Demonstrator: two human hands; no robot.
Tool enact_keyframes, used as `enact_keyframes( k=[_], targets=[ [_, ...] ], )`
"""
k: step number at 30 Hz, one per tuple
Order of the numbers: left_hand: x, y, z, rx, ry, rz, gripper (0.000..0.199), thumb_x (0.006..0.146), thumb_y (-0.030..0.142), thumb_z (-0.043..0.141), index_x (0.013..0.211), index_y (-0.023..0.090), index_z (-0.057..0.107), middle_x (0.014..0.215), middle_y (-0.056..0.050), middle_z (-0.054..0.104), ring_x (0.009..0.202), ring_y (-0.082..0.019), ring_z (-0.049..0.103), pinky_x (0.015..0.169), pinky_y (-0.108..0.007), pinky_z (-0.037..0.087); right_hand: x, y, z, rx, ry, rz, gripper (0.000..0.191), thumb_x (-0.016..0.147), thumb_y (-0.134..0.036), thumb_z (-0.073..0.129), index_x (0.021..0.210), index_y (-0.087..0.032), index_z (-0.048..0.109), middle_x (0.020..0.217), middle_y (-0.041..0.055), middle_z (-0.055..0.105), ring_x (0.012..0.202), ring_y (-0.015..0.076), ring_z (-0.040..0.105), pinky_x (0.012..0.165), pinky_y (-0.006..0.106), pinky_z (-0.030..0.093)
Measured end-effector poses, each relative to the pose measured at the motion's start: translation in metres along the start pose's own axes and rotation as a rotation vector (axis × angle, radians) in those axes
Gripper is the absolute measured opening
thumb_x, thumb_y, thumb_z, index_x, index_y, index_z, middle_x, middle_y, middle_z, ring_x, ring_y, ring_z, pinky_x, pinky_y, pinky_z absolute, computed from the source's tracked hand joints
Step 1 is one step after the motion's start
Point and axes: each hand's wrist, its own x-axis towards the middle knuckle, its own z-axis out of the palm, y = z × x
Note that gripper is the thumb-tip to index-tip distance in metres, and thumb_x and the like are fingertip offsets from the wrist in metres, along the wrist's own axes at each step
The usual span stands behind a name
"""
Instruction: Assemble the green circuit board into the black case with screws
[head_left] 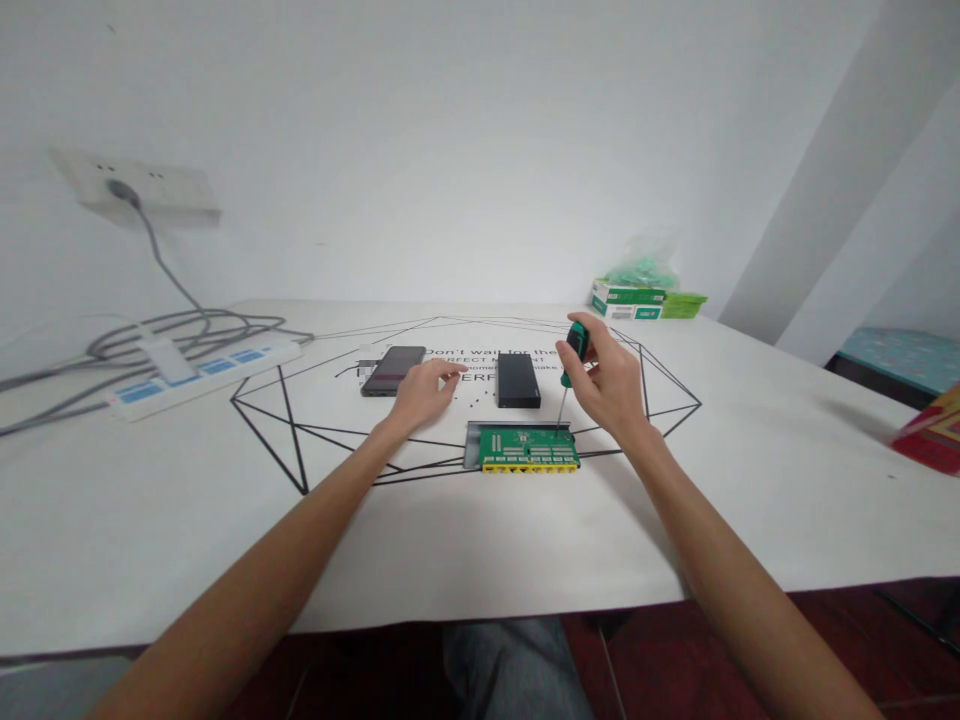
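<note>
My right hand (611, 378) is closed around the green and black handle of a screwdriver (576, 345). The shaft points down, and its tip meets the upper right part of a green circuit board (525, 442). Yellow connectors run along the board's front edge, and the board sits in a grey metal tray (473, 445). Beside a dark smartphone (397, 368), my left hand (426, 393) hovers low over the table with its fingers loosely stretched to the right, holding nothing I can see. Tiny dark screws (472, 403) lie just right of it. Behind the board rests a black rectangular cover (518, 380).
On the left lies a white power strip (206, 378) with coiled grey cables (161, 335). Green and white boxes (628, 299) with a plastic bag stand at the back right. A red and yellow box (932, 430) is at the right edge of the white table (757, 500).
</note>
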Motion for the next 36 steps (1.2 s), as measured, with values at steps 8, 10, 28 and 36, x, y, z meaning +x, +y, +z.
enact_keyframes(
  k=[8, 10, 28, 36],
  targets=[
    [-0.002, -0.005, 0.002, 0.156, -0.146, -0.081, 0.03, 0.08, 0.016, 0.053, 0.099, 0.022, 0.076, 0.101, -0.007, 0.074, 0.096, -0.025, 0.064, 0.083, -0.032, 0.048, 0.0, 0.003, 0.002, 0.088, -0.004, 0.034, 0.038, 0.09, -0.036, 0.05, 0.124, -0.021, 0.053, 0.08, 0.0013, 0.065, 0.059, 0.0129, 0.061, 0.052, 0.026, 0.047],
    [-0.002, -0.004, 0.002, 0.154, -0.16, -0.065, 0.03, 0.08, 0.016, 0.053, 0.099, 0.021, 0.076, 0.099, -0.007, 0.074, 0.095, -0.025, 0.065, 0.081, -0.032, 0.048, 0.0, 0.004, 0.003, 0.089, -0.003, 0.031, 0.036, 0.089, -0.037, 0.051, 0.122, -0.021, 0.054, 0.08, 0.0012, 0.065, 0.058, 0.0124, 0.061, 0.051, 0.025, 0.046],
    [0.003, -0.015, 0.0, 0.088, -0.271, -0.019, 0.029, 0.08, 0.026, 0.056, 0.1, 0.02, 0.076, 0.091, -0.007, 0.074, 0.082, -0.019, 0.063, 0.073, -0.028, 0.045, 0.001, 0.005, 0.002, 0.104, -0.001, 0.009, 0.036, 0.088, -0.038, 0.053, 0.12, -0.021, 0.056, 0.083, 0.0008, 0.067, 0.055, 0.0108, 0.061, 0.053, 0.025, 0.049],
    [0.005, -0.019, 0.0, 0.026, -0.15, 0.002, 0.031, 0.081, 0.021, 0.054, 0.102, 0.015, 0.075, 0.091, -0.008, 0.074, 0.079, -0.019, 0.065, 0.076, -0.027, 0.048, 0.0, -0.003, -0.001, 0.117, -0.015, 0.034, 0.04, 0.091, -0.034, 0.049, 0.127, -0.018, 0.056, 0.088, 0.0049, 0.069, 0.063, 0.013, 0.064, 0.047, 0.024, 0.048]
  ],
)
